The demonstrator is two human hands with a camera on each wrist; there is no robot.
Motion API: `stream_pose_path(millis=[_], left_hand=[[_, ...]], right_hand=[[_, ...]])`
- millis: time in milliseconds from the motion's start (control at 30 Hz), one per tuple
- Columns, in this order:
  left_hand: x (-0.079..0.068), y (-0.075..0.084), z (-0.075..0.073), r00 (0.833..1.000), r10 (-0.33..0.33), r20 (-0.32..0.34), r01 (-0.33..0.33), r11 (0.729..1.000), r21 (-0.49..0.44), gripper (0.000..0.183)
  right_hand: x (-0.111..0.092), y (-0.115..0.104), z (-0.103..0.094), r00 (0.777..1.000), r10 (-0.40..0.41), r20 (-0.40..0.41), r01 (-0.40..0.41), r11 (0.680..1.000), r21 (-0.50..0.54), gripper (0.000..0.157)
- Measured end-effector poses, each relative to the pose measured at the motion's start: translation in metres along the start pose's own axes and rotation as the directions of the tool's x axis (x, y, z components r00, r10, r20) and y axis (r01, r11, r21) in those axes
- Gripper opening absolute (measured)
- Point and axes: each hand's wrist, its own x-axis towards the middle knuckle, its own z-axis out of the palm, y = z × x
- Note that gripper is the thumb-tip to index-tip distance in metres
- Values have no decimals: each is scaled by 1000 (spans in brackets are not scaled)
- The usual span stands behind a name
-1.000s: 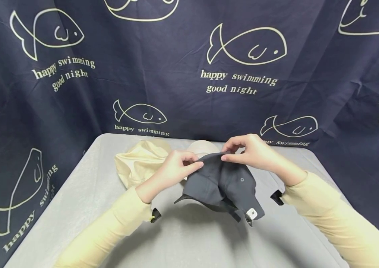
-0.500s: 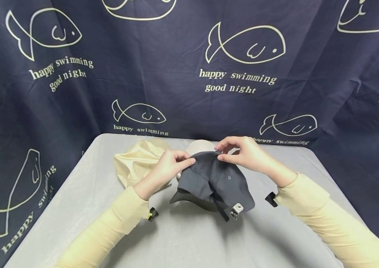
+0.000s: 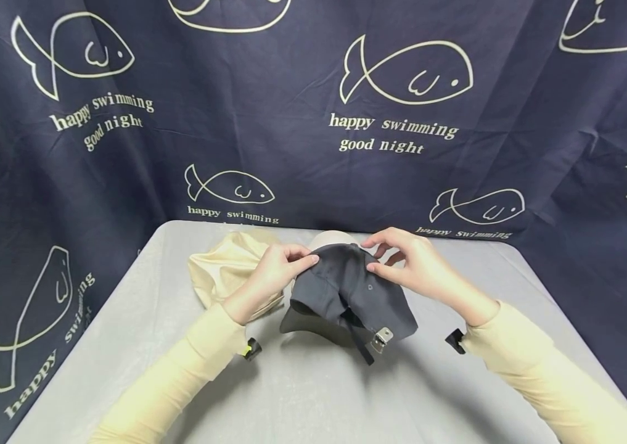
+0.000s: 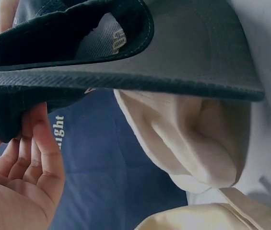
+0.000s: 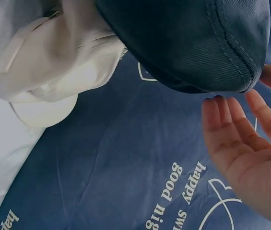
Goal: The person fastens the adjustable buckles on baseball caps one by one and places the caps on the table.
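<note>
A dark navy baseball cap is held above the grey table, its brim low and its back strap hanging with a metal buckle. My left hand pinches the crown fabric on its left side, thumb in front and fingers behind. At the crown's top right, my right hand has thumb and index finger spread apart, their tips touching or very near the cloth. In the right wrist view those fingers lie loosely extended beside the crown seam.
A shiny cream cloth hat lies crumpled at the back left of the table. Behind the navy cap is a pale beige cap, partly hidden. A dark blue fish-print curtain surrounds the table's back and sides.
The navy cap has shifted slightly left, and its buckle has swung left and up. My right thumb and index finger have spread from their pinch; my left hand keeps hold.
</note>
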Motion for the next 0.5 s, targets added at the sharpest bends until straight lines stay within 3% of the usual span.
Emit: stream_pose_path(millis=[367, 500], left_hand=[[9, -10, -6, 998, -55, -28, 53, 997, -53, 17], [13, -14, -7, 996, -86, -38, 83, 994, -68, 18]], right_hand=[[-17, -1, 0, 981, -187, -43, 180, 975, -133, 37], [-26, -4, 1, 975, -219, -27, 213, 965, -150, 36]])
